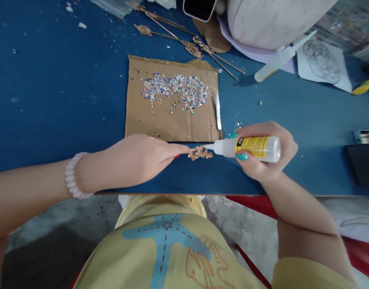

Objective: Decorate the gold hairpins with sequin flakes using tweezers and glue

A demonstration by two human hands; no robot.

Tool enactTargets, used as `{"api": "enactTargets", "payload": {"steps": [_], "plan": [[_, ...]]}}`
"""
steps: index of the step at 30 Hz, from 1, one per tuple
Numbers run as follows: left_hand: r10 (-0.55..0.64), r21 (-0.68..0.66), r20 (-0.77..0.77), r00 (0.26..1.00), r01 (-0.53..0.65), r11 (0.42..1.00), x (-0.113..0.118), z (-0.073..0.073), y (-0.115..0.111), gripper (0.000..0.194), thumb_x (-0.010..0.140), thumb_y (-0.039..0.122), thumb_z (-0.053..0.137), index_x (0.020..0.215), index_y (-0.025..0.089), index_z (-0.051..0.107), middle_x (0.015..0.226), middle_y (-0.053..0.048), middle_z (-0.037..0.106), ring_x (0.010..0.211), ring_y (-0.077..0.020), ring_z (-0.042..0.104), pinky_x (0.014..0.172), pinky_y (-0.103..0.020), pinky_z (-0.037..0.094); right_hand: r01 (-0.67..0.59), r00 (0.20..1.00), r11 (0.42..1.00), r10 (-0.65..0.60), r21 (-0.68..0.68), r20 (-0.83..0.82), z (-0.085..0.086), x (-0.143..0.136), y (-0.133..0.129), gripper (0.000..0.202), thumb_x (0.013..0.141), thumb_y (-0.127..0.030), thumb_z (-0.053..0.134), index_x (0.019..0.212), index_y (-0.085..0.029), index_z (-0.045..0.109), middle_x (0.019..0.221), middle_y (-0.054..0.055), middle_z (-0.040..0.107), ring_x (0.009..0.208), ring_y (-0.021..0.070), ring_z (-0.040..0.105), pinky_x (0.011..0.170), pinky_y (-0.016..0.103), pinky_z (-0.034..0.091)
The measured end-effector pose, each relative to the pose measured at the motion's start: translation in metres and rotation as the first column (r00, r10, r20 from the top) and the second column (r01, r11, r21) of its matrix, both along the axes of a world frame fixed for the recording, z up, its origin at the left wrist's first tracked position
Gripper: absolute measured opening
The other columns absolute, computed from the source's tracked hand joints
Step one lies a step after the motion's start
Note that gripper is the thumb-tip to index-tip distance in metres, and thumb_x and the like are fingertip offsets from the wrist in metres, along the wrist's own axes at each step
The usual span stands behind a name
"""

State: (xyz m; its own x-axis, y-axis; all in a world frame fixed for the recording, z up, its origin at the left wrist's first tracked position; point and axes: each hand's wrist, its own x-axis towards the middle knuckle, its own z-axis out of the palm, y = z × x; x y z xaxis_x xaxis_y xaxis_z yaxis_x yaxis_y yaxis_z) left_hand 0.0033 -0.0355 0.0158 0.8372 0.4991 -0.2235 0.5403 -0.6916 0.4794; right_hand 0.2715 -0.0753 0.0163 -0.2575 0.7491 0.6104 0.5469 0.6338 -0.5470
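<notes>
My left hand (pixel 142 158), with a pale bead bracelet on its wrist, is closed and pinches the left end of a small gold ornament (pixel 200 152). A glue bottle (pixel 253 148) with a yellow label lies sideways in my closed right hand (pixel 264 150), its white nozzle pointing left and meeting the ornament's upper right part. Just beyond both hands is a cardboard sheet (pixel 169 126) bearing a spread of small shiny multicoloured chips (pixel 184 90). Silver tweezers (pixel 217 110) rest along the sheet's right edge.
Several gold hairpin-like sticks (pixel 192 48) lie behind the cardboard on the blue table (pixel 51 100). Back right are a white bottle (pixel 277 62), a picture card (pixel 323 64), a phone (pixel 199 8) and a mesh basket (pixel 343 24). A black object (pixel 363 162) sits at the far right.
</notes>
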Motion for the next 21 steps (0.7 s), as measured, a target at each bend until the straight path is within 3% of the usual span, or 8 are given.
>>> {"api": "enactTargets", "payload": {"steps": [21], "plan": [[-0.015, 0.022, 0.005, 1.0, 0.015, 1.0, 0.0001, -0.0014, 0.0004, 0.042, 0.1, 0.033, 0.027, 0.14, 0.04, 0.04, 0.116, 0.003, 0.069, 0.091, -0.0208, 0.069, 0.069, -0.029, 0.047, -0.013, 0.998, 0.999, 0.015, 0.037, -0.063, -0.0051, 0.0011, 0.0021, 0.023, 0.077, -0.041, 0.07, 0.093, -0.024, 0.068, 0.076, 0.003, 0.069, 0.057, 0.0166, 0.063, 0.049, 0.031, 0.052]]}}
